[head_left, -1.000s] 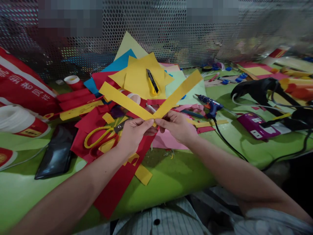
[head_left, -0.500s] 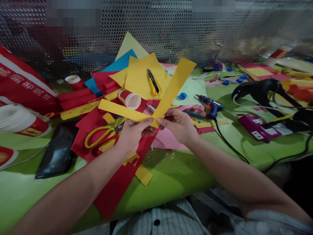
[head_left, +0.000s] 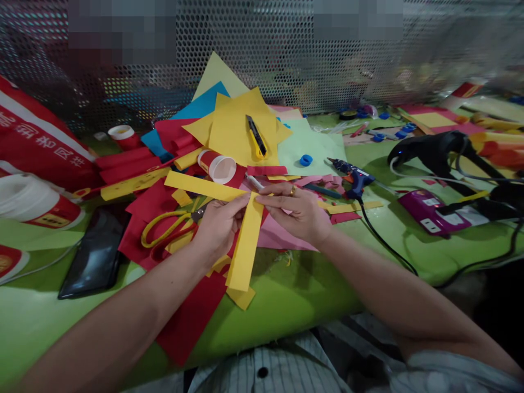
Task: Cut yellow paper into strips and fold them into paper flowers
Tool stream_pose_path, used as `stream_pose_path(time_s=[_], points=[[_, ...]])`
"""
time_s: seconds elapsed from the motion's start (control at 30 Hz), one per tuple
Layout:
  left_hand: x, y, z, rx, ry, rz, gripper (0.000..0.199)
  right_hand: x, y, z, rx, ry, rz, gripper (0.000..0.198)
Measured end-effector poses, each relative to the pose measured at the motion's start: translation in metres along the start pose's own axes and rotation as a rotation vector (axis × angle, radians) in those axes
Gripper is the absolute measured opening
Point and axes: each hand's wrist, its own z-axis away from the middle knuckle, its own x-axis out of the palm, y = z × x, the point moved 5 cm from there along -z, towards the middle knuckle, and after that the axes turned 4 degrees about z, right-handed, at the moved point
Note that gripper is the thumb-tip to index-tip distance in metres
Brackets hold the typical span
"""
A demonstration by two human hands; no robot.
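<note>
Two strips of yellow paper [head_left: 246,248] meet at a corner between my hands; one arm points left, the other hangs down toward me. My left hand [head_left: 219,226] is closed, thumb pressed on the corner from the left. From the right, my right hand [head_left: 295,213], with a ring on one finger, pinches the same corner at the fold. Just left of my left hand lie yellow-handled scissors [head_left: 166,224], partly hidden. A red paper sheet [head_left: 192,322] and yellow scraps lie below the hands.
Beyond the hands are a red-and-white paper cup [head_left: 216,165] and a utility knife [head_left: 256,137] on yellow paper. To the right are a blue glue gun [head_left: 352,176] with its cord and a purple power strip [head_left: 434,212]. A black phone [head_left: 95,252] and stacked cups [head_left: 36,202] are left.
The yellow strip arm that pointed up and right has been folded over and now hangs down toward me. My right hand has shifted its fingers over the corner.
</note>
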Motion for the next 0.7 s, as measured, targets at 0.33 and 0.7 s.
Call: stream_pose_path(time_s=[0.33, 0.7], points=[[0.003, -0.002, -0.001, -0.006, -0.078, -0.005, 0.024, 0.002, 0.007, -0.001, 0.18, -0.099, -0.098, 0.024], [-0.003, -0.003, -0.008, 0.122, -0.087, -0.06, 0.015, 0.017, 0.025, 0.007, 0.841, -0.054, -0.742, 0.025]])
